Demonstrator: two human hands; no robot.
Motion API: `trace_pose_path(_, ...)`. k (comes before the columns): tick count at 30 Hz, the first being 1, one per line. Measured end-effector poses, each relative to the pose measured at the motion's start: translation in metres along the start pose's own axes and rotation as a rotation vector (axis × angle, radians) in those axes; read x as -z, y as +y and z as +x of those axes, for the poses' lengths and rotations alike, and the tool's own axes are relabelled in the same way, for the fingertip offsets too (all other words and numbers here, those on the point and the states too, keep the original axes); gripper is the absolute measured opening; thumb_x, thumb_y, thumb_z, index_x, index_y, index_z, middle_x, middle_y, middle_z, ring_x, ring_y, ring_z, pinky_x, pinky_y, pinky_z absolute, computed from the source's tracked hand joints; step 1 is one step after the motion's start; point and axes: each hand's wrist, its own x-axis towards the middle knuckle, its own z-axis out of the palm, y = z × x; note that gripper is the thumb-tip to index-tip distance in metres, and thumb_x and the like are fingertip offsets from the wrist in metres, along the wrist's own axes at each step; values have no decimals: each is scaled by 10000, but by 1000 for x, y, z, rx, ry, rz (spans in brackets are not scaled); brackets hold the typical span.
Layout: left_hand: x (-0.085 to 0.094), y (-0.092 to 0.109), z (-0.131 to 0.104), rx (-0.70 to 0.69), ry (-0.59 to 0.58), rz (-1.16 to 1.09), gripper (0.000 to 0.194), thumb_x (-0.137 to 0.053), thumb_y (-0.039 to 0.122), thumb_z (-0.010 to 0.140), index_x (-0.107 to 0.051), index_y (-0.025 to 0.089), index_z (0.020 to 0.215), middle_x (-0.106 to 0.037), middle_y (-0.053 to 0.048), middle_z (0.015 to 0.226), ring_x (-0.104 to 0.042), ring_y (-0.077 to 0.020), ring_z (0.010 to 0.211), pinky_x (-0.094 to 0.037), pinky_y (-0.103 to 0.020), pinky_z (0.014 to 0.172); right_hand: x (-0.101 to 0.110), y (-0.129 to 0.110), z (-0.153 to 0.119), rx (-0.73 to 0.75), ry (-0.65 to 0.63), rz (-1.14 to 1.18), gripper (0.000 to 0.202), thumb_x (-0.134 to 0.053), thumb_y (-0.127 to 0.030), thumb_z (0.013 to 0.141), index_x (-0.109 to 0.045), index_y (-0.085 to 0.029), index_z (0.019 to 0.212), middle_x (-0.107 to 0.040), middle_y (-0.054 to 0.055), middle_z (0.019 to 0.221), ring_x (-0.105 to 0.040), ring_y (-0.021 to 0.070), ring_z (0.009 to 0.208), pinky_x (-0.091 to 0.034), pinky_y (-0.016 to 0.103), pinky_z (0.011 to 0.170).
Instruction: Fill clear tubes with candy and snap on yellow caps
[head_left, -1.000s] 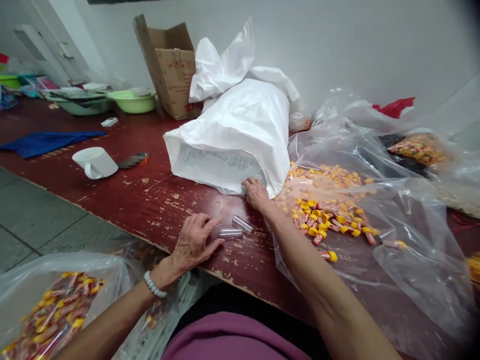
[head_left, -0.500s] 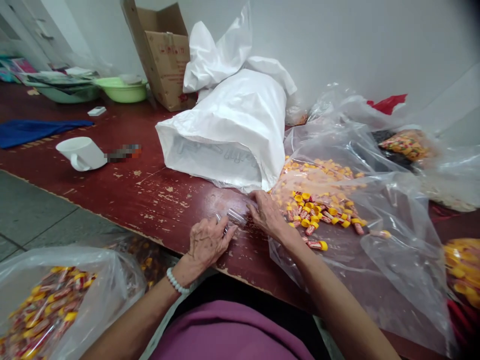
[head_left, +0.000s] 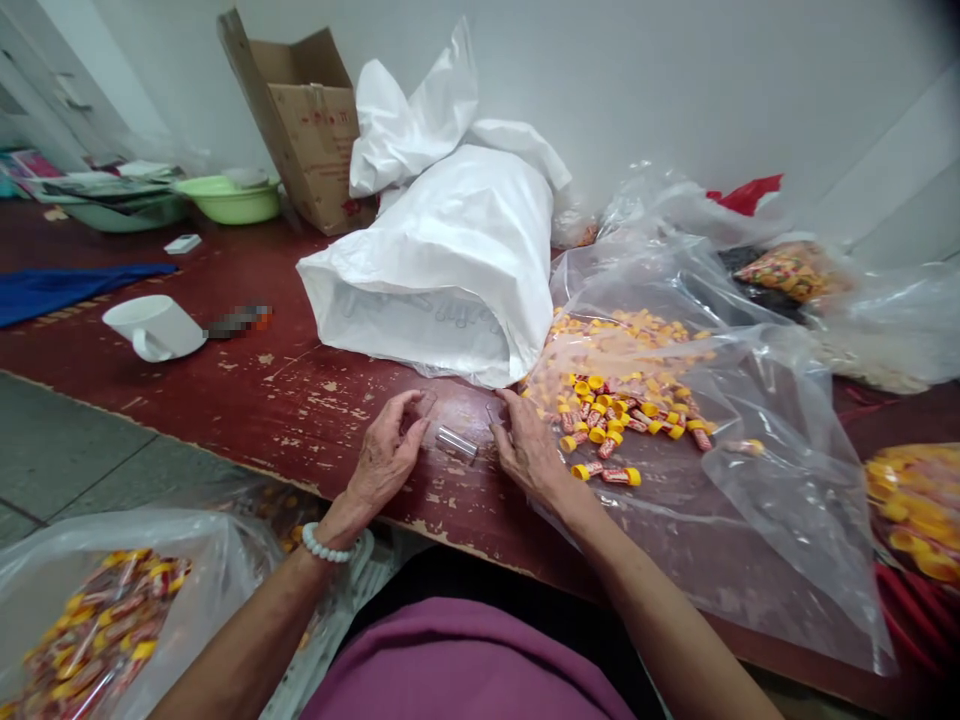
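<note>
My left hand (head_left: 386,450), with a pale bead bracelet at its wrist, pinches a small clear plastic tube (head_left: 429,403) between thumb and fingers. Opposite it, my right hand (head_left: 526,450) curls around another clear tube, seen only in part near the fingertips. Between the hands, more clear tubing (head_left: 456,444) lies on the worn red table (head_left: 300,410); whether it is one piece or two side by side, I cannot tell. Just beyond, a white sack (head_left: 480,250) lies with its mouth facing me, clear tubes inside. Yellow-capped tubes (head_left: 611,415) with red printed contents are heaped right of my right hand.
A clear plastic sheet or bag (head_left: 780,540) spreads under and over the heap. A white mug (head_left: 157,328) stands left, with a cardboard box (head_left: 315,150) and a green basin (head_left: 232,200) behind. Below the table edge, a bag (head_left: 225,560) holds many filled tubes.
My left hand has moved left, away from the tubing on the table, and my hands are farther apart. The view has shifted slightly. Another capped tube shows beside the heap's near edge.
</note>
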Motion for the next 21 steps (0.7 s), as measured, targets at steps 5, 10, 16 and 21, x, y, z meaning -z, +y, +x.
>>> trace_pose_path(5, -2, 4, -12, 373, -15, -562, 355, -632, 269, 709, -408, 204, 976, -603, -13, 937, -655, -148, 712, -539, -327, 698, -20, -23, -1, 36, -89, -4, 329, -438, -180, 878, -466, -135, 1203, -561, 124, 1063, -540, 210, 964, -480, 342, 849)
trace_pose_path(10, 1, 2, -22, 502, -21, -640, 429, -658, 236, 665, -429, 193, 1026, -625, 28, 788, -657, -146, 619, -543, -315, 651, -37, -44, -4, 5, -274, -224, 290, -443, -116, 853, -526, -169, 1125, -575, 137, 1027, -529, 263, 947, -477, 428, 797)
trace_pose_path(16, -1, 0, -25, 557, -104, -647, 389, -741, 267, 648, -568, 143, 974, -669, -26, 809, -659, -161, 710, -555, -291, 657, -37, -36, -5, -124, -186, 27, 263, -440, -179, 891, -512, -159, 1143, -604, 103, 1048, -561, 200, 972, -482, 345, 850)
trace_pose_path(21, -23, 8, -25, 401, -340, -935, 422, -677, 265, 755, -580, 168, 1154, -629, -101, 1195, -608, -205, 1071, -480, -328, 947, -35, -34, -21, -145, -36, 339, 362, -407, -230, 894, -434, -178, 1252, -571, 99, 1176, -534, 188, 1087, -444, 372, 952)
